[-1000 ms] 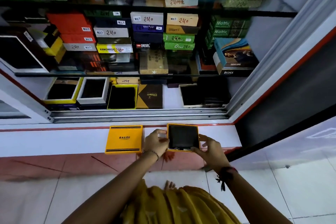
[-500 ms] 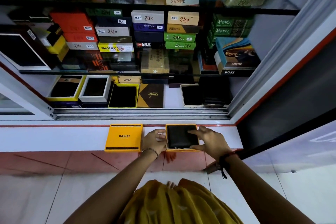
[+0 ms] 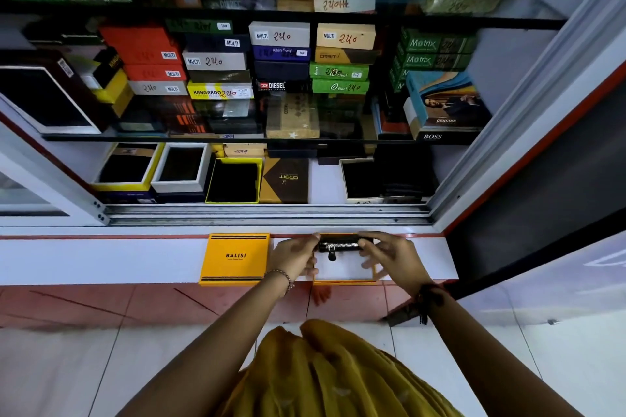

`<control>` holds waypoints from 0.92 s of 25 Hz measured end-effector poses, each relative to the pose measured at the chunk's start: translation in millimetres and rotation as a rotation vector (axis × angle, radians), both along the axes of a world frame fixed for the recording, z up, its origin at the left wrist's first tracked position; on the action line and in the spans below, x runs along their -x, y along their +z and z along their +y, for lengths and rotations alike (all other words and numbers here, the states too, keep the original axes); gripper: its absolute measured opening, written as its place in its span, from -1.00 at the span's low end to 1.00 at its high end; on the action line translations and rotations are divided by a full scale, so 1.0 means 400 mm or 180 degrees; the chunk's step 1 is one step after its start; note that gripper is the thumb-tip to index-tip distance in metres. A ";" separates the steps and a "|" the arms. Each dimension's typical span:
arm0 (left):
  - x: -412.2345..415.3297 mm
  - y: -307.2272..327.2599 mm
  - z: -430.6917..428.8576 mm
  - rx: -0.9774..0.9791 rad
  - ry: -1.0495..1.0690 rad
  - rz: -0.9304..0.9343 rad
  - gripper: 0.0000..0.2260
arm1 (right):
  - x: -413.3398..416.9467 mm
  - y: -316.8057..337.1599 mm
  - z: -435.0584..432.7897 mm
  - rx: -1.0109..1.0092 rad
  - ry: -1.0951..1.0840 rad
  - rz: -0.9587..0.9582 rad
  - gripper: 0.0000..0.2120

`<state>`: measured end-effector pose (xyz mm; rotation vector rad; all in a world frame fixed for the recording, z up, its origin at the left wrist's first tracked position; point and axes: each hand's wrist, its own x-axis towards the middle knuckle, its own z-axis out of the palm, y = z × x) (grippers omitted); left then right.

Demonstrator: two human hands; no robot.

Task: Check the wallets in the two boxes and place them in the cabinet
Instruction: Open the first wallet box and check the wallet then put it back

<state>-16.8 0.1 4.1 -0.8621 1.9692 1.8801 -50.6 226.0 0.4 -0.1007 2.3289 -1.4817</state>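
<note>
While both hands — left hand (image 3: 294,256), right hand (image 3: 393,256) — pinch a black wallet (image 3: 339,245) above its open box (image 3: 343,272) at lower centre, checking is underway; next, inspect it, then shelve it.

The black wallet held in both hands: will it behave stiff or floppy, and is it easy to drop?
The black wallet probably stays fairly stiff: it holds a straight shape between the left hand and right hand. Its zipper pull dangles and may swing. It looks light, pinched only by fingertips.

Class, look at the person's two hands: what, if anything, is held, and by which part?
Both hands, left and right, hold the black zip wallet by its two ends, above the open box.
</note>
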 end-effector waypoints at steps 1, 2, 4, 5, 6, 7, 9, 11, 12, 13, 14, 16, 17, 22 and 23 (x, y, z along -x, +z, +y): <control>0.004 0.003 -0.005 -0.0164 0.0002 -0.0003 -0.68 | 0.005 0.012 -0.006 0.0388 -0.0223 -0.0197 -0.71; 0.008 0.006 -0.012 -0.0294 -0.0031 0.0068 -0.59 | 0.012 0.021 -0.006 0.0626 -0.0353 -0.0273 -0.73; 0.012 0.017 -0.022 -0.0613 0.0005 0.0219 -0.46 | 0.022 0.052 -0.007 0.0873 -0.0406 -0.0262 -0.82; 0.015 0.023 -0.024 -0.0758 0.0043 0.0188 -0.48 | 0.027 0.067 -0.006 0.0925 -0.0369 -0.0245 -0.86; 0.016 0.033 -0.024 -0.0891 0.0001 0.0177 -0.55 | 0.029 0.085 -0.005 0.0960 -0.0323 -0.0227 -0.87; 0.017 0.045 -0.023 -0.0947 -0.0078 0.0211 -0.64 | 0.030 0.101 -0.007 0.0991 -0.0288 -0.0191 -0.87; 0.020 0.053 -0.022 -0.0839 -0.0186 0.0398 -0.77 | 0.022 0.130 -0.021 0.1134 -0.0425 -0.0139 -0.81; 0.021 0.058 -0.023 -0.0658 -0.0052 0.0619 -0.77 | 0.001 0.148 -0.047 0.1389 -0.0717 -0.0577 -0.63; 0.021 0.058 -0.023 -0.0563 0.0023 0.0690 -0.77 | -0.016 0.155 -0.063 0.1460 -0.0654 -0.0992 -0.58; 0.021 0.058 -0.021 -0.0495 0.0077 0.0736 -0.77 | -0.034 0.158 -0.078 0.1480 -0.0465 -0.1372 -0.58; 0.020 0.058 -0.017 -0.0465 0.0103 0.0767 -0.78 | -0.049 0.156 -0.091 0.1510 -0.0280 -0.1615 -0.60; 0.012 0.072 -0.009 -0.0436 0.0136 0.0838 -0.80 | -0.057 0.159 -0.104 0.1632 -0.0251 -0.1607 -0.68; 0.009 0.078 -0.010 -0.0373 0.0122 0.0889 -0.81 | -0.052 0.168 -0.102 0.1655 -0.0360 -0.1469 -0.72; -0.005 0.087 -0.055 -0.0454 0.0062 0.0774 -0.81 | -0.002 0.189 0.010 0.1242 -0.0719 -0.0336 -0.86; -0.007 0.087 -0.058 -0.0692 -0.0013 0.0554 -0.70 | 0.002 0.183 0.027 0.1256 -0.0727 -0.0327 -0.90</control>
